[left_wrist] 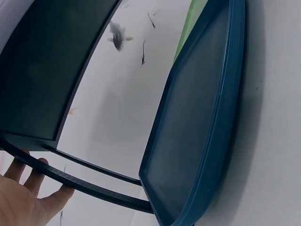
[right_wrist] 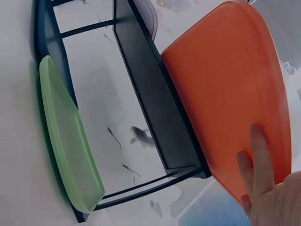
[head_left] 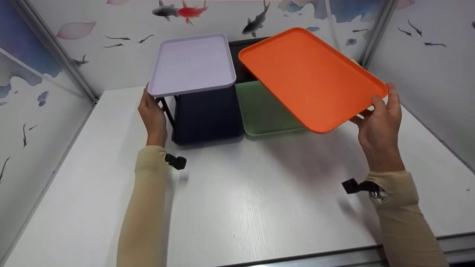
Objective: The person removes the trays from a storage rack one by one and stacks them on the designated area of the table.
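A dark two-tier rack [right_wrist: 153,99] stands on the table. My left hand [head_left: 152,113] grips the rack's left side just under the upper tier, its fingers around a side post [left_wrist: 89,185]. A lavender tray [head_left: 195,63] lies on the left of the upper tier. My right hand [head_left: 382,126] holds an orange tray [head_left: 311,78] by its near right corner, thumb on top and fingers beneath. The orange tray slants over the rack's right half, its far edge close to the upper tier in the right wrist view. Below, a green tray [head_left: 267,111] sits on the right of the lower tier [head_left: 207,118].
The white table [head_left: 237,200] ends at a metal rail [head_left: 334,257] in front. White panels [head_left: 122,55] printed with fish and petals enclose the back and sides, joined by metal corner posts. A small black camera [head_left: 176,162] sits at each wrist.
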Demonstrator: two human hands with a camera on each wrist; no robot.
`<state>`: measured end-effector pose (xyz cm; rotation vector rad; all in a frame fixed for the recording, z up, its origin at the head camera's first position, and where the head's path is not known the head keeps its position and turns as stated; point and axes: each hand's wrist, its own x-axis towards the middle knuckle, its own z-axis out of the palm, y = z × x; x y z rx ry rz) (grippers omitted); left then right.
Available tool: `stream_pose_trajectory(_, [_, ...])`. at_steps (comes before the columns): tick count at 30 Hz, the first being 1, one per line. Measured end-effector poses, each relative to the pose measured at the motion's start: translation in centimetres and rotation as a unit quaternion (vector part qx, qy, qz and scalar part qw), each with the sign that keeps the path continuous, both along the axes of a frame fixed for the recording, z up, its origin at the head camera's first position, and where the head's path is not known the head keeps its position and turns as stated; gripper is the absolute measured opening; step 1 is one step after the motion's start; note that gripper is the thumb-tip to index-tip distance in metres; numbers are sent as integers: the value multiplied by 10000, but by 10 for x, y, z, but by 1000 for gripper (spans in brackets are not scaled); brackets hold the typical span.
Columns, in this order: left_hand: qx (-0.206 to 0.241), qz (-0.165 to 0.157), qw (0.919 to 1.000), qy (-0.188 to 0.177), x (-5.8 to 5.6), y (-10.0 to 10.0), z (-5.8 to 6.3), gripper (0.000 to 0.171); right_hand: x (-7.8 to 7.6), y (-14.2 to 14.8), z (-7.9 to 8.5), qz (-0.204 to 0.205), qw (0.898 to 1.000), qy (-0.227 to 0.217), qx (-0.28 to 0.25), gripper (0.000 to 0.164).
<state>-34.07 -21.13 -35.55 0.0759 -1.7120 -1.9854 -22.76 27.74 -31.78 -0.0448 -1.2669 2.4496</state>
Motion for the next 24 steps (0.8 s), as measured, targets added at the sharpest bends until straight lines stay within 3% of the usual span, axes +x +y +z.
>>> stream_pose_trajectory(12, [-45,-51,9999,136,0,0,-3,47,8,12,-14,-109,9998,-28,-134,72])
stream_pose_trajectory(24, [-111,43,9998,128,0,1,-2,47,8,14,-15,-91,9993,92,-359,71])
